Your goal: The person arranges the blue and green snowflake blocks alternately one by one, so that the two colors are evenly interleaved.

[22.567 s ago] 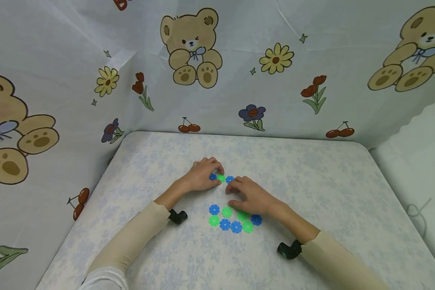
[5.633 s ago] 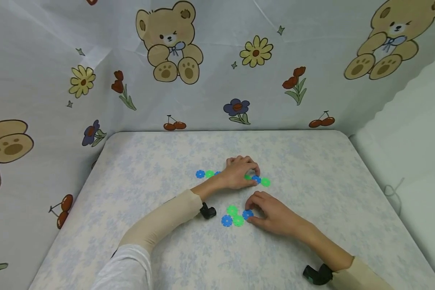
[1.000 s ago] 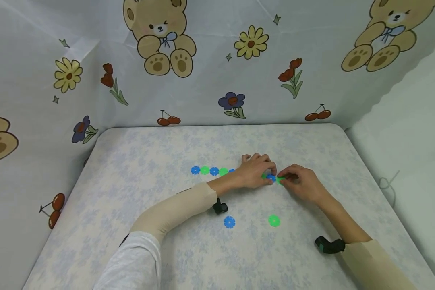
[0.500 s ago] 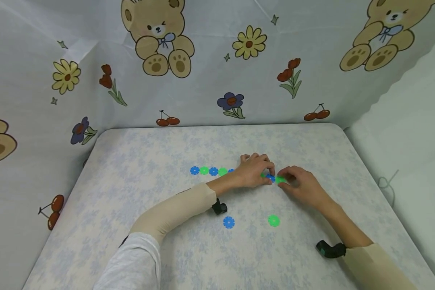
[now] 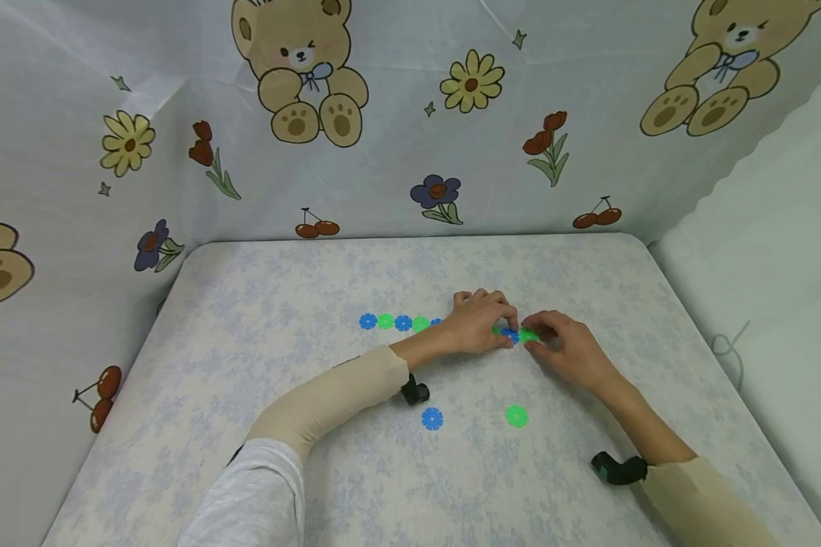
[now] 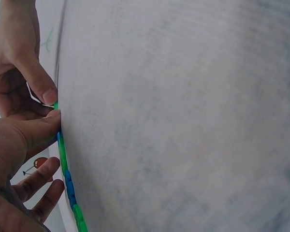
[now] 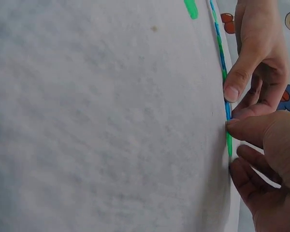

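A chain of alternating blue and green notched plastic discs lies across the table, partly hidden behind my left forearm. Near its right end, my left hand pinches a blue disc between thumb and index finger, its other fingers raised. On the green end disc my right hand has thumb and fingertips at the edges, right beside the left fingertips. The right wrist view shows this green end disc between the right thumb and fingers, in line with the blue one.
One loose blue disc and one loose green disc lie apart, nearer the front of the table. Behind stands a curtain printed with bears and flowers. A thin cord hangs beyond the right edge.
Since the oldest frame the chain has grown rightward and the loose group has shrunk to two discs. Both hands have shifted right along it; in the last second they barely move.
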The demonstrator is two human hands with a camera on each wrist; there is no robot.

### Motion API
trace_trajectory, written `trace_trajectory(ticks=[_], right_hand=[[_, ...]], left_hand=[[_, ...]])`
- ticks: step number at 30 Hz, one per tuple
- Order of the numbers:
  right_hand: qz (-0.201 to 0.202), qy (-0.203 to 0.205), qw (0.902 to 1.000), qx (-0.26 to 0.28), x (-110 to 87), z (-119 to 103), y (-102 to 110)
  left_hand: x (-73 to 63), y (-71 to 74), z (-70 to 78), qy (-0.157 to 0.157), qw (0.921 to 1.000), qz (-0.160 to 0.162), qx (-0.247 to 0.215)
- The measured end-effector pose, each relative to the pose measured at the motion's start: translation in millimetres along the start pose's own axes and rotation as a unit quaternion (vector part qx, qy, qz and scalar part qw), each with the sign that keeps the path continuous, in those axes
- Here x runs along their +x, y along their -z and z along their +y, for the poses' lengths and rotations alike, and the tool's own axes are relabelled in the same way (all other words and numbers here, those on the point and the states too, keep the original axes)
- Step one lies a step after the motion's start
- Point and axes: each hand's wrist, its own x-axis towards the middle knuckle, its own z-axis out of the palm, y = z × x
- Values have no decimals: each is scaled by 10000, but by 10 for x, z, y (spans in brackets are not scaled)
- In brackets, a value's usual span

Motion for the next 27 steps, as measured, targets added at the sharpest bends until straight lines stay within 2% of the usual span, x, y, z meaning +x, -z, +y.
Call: trace_trajectory(ticks=[4,6,8,11,15,18,20,23,27], right_hand=[[137,470,9980,-403,-146,-200,-84],[-89,687,9960,-564,-249,-398,-132],[-480,956,9923,-618,-342,-622,-183],[-1082,1593,9796,-583,-449,-912,-295],[-1485,2465,9543,-812,-550,-1117,-483],[-1409,2806,9434,-1072,-576,-1171,-560],[-1300,2869,9416,-1194,-574,-1183,-569],[-1052,2859,9454,-1161,-558,-1185,-558],[-932,2781,9495,-1113,-559,-1203,-559]], left_hand=[[-16,-29,-7,16,10000,-85,42],[-18,-38,-6,4,9999,-101,84],[-10,-34,-7,-16,9999,-52,106],[0,-18,-17,-41,9999,34,87],[9,-12,-29,-133,9999,24,44],[7,-8,-18,-167,9999,9,36],[-1,3,-11,-147,9999,6,38],[-12,18,-19,-139,9999,5,-5],[-7,8,-32,-154,9998,26,-93]])
